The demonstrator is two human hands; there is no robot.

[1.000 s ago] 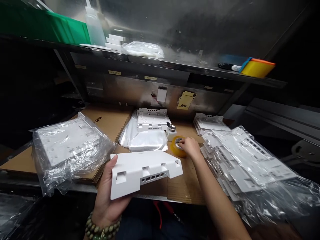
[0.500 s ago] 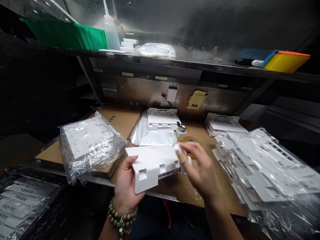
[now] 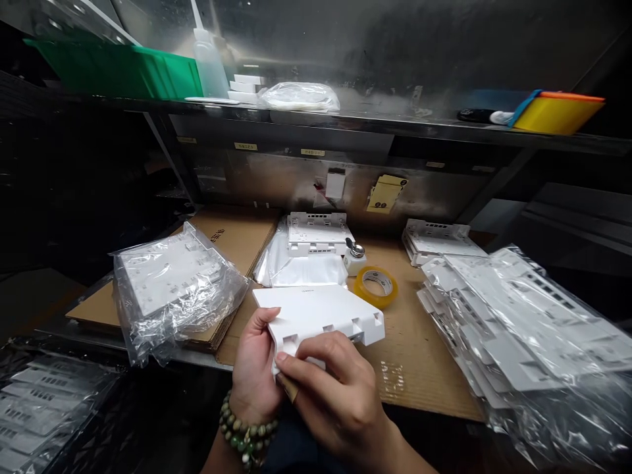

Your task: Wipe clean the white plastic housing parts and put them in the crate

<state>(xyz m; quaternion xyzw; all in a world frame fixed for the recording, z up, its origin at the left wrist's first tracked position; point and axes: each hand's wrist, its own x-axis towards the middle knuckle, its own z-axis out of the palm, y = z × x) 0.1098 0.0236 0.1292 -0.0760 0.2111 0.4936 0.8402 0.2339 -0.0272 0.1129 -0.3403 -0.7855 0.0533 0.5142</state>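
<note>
My left hand (image 3: pixel 257 368) grips a white plastic housing (image 3: pixel 309 309) by its left end, thumb on top and fingers underneath. The housing is tilted, with square cut-outs along its near edge. My right hand (image 3: pixel 340 382) is closed at the near left corner of that edge, fingertips touching it; a bit of white shows between the fingers, and I cannot make out what it is. A tan wrap is on one right finger. Just beyond the housing lie a stack of clear plastic bags (image 3: pixel 316 271) and a roll of yellow tape (image 3: pixel 363 289).
Bagged white housings (image 3: pixel 523 322) are piled at right, and another bagged one (image 3: pixel 168 270) rests on flat cardboard (image 3: pixel 241 227) at left. More housings (image 3: pixel 318 230) stand behind, near a small pump bottle (image 3: pixel 354 260). Overhead, a shelf (image 3: pixel 385 118) holds a green bin (image 3: pixel 118 72).
My right hand has moved from the housing's far right corner to its near left corner, uncovering the tape roll. My left hand keeps its grip. The view has shifted slightly.
</note>
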